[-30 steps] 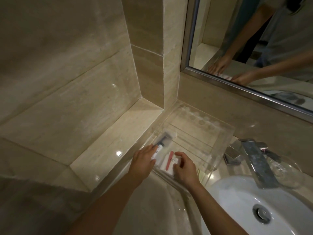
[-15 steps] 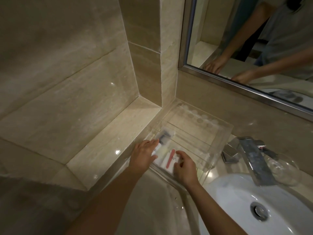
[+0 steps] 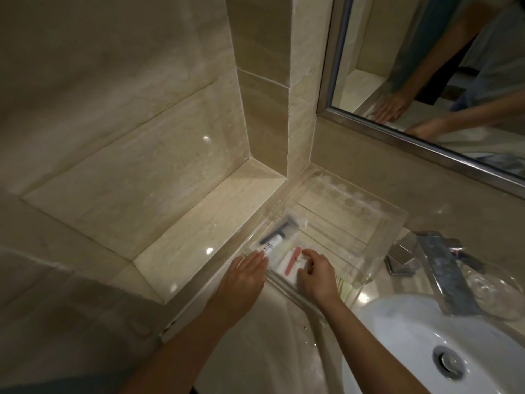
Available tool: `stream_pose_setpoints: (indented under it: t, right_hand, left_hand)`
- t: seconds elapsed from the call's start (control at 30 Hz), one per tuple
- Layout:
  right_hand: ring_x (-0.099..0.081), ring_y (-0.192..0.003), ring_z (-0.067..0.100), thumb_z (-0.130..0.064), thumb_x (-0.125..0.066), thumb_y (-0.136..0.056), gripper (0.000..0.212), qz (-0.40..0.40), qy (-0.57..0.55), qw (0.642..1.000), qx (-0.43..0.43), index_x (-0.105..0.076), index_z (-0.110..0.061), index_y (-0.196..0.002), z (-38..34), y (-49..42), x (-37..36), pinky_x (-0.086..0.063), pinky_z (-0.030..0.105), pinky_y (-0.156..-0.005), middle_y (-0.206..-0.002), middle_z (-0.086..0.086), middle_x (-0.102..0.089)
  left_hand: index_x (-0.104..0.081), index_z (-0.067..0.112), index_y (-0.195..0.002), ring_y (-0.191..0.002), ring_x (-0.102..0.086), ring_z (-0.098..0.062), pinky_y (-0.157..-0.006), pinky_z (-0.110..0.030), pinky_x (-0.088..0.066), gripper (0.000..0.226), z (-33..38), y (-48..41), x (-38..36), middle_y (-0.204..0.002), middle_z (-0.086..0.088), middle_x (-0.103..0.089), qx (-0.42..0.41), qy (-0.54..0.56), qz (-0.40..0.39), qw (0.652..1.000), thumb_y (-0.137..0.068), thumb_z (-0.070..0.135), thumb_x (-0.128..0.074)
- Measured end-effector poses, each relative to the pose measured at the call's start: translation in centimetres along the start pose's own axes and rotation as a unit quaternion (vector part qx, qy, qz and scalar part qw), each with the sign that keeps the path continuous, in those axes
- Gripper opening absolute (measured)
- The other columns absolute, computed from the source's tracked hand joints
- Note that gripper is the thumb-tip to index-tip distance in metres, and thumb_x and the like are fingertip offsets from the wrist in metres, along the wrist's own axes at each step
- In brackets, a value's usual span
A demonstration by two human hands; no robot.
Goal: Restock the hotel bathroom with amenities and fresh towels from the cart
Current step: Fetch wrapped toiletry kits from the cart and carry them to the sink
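Head view shows your left hand laid flat, fingers straight, against the near corner of the clear tray, likely steadying it on the bench. Your right hand pinches the white packet with curled fingers, apparently squaring it beside the tube.

Dim, warm light, small glare spots on the glossy tiles, soft wide-angle bending at edges.

open tray back, faucet rightward
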State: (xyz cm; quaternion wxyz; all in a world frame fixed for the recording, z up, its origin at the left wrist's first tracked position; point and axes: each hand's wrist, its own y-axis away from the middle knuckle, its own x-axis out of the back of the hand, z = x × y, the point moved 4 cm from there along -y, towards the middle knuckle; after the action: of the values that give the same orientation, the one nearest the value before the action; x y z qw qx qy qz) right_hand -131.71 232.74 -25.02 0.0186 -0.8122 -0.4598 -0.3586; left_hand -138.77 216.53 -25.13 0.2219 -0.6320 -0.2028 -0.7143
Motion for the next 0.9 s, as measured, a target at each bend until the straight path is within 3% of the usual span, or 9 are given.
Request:
stream_pose_setpoints:
  t: [0.1, 0.23, 0.33, 0.43, 0.5, 0.57, 0.67, 0.77, 0.9]
  right_hand:
    - [-0.051, -0.078, 0.014, 0.0, -0.056, -0.083, 0.049, -0.005, 0.008, 1.0, 0.005, -0.053, -0.012, -0.13, 0.1, 0.0, 0.1, -0.036, 0.02, -0.073, -0.099, 0.007, -0.057]
    - [-0.048, -0.074, 0.01, 0.001, -0.055, -0.084, 0.048, -0.007, 0.011, 1.0, 0.01, -0.053, -0.011, -0.131, 0.0, -0.1, 0.3, -0.034, 0.019, -0.07, -0.097, 0.006, -0.055]
    - [-0.047, -0.076, 0.01, 0.001, -0.055, -0.085, 0.048, -0.009, 0.015, 1.0, 0.018, -0.052, -0.011, -0.131, -0.3, -0.2, 0.4, -0.034, 0.018, -0.071, -0.097, 0.004, -0.052]
    - [-0.047, -0.082, 0.011, 0.0, -0.055, -0.086, 0.048, -0.015, 0.023, 0.999, 0.021, -0.051, -0.011, -0.133, -0.5, -0.5, 0.1, -0.034, 0.018, -0.074, -0.105, 0.006, -0.054]
    - [-0.048, -0.084, 0.012, -0.001, -0.055, -0.086, 0.048, -0.014, 0.028, 0.999, 0.021, -0.051, -0.011, -0.133, -0.7, -0.6, 0.0, -0.035, 0.018, -0.076, -0.109, 0.007, -0.055]
    - [-0.049, -0.085, 0.012, -0.001, -0.056, -0.086, 0.048, -0.015, 0.027, 0.999, 0.021, -0.051, -0.012, -0.132, -0.8, -0.6, -0.2, -0.036, 0.019, -0.077, -0.11, 0.008, -0.056]
    - [-0.054, -0.085, 0.016, -0.002, -0.057, -0.085, 0.048, -0.013, 0.036, 0.999, 0.02, -0.052, -0.014, -0.131, -0.6, -0.6, -0.3, -0.04, 0.022, -0.076, -0.106, 0.009, -0.058]
    - [-0.059, -0.092, 0.02, -0.004, -0.056, -0.086, 0.042, -0.004, 0.042, 0.999, 0.017, -0.056, -0.014, -0.127, -0.4, -0.5, -0.2, -0.045, 0.027, -0.08, -0.105, 0.009, -0.062]
    - [-0.063, -0.098, 0.023, -0.004, -0.049, -0.091, 0.035, 0.04, -0.011, 0.999, 0.005, -0.06, -0.008, -0.124, -0.2, -0.2, 0.5, -0.049, 0.032, -0.089, -0.112, 0.01, -0.067]
  left_hand:
    - [-0.065, 0.015, -0.117, -0.114, -0.06, -0.013, -0.095, -0.036, -0.047, 0.056, 0.4, -0.5, 0.1, -0.121, -0.001, -0.066, 0.018, -0.018, -0.058, 0.998, -0.099, 0.034, -0.016]
    - [-0.063, 0.016, -0.119, -0.116, -0.059, -0.013, -0.098, -0.033, -0.045, 0.058, 0.5, -1.5, 0.3, -0.121, -0.001, -0.066, 0.039, -0.016, -0.072, 0.997, -0.096, 0.041, -0.016]
    - [-0.044, 0.012, -0.138, -0.135, -0.039, -0.016, -0.114, -0.032, -0.024, 0.068, 0.7, -1.8, 0.8, -0.143, -0.005, -0.046, 0.012, 0.022, -0.072, 0.997, -0.089, 0.044, -0.008]
    - [-0.035, 0.016, -0.143, -0.139, -0.03, -0.013, -0.116, -0.028, -0.014, 0.068, 0.2, -1.7, 1.2, -0.149, -0.002, -0.037, 0.01, 0.04, -0.06, 0.997, -0.088, 0.044, -0.006]
    - [-0.046, 0.015, -0.137, -0.133, -0.04, -0.014, -0.113, -0.029, -0.024, 0.064, -0.2, -1.6, 1.2, -0.143, -0.003, -0.046, 0.016, 0.029, -0.041, 0.999, -0.089, 0.043, -0.012]
    - [-0.065, 0.019, -0.115, -0.113, -0.059, -0.011, -0.098, -0.027, -0.044, 0.051, -0.2, -1.5, 1.5, -0.118, 0.001, -0.066, 0.022, 0.011, -0.024, 0.999, -0.088, 0.038, -0.026]
    - [-0.069, 0.021, -0.1, -0.095, -0.066, -0.009, -0.084, -0.025, -0.052, 0.039, 0.4, -1.0, 2.3, -0.1, 0.005, -0.071, 0.016, 0.015, 0.008, 1.0, -0.083, 0.034, -0.036]
    - [-0.06, 0.016, -0.119, -0.114, -0.058, -0.016, -0.097, -0.03, -0.044, 0.042, 0.8, -1.6, 2.8, -0.121, -0.002, -0.063, 0.023, 0.025, 0.035, 0.999, -0.088, 0.031, -0.036]
    - [-0.019, 0.023, -0.148, -0.144, -0.013, -0.014, -0.115, -0.032, -0.011, 0.051, 1.1, -4.1, 2.6, -0.157, 0.003, -0.015, 0.031, 0.079, -0.039, 0.996, -0.1, 0.033, -0.031]
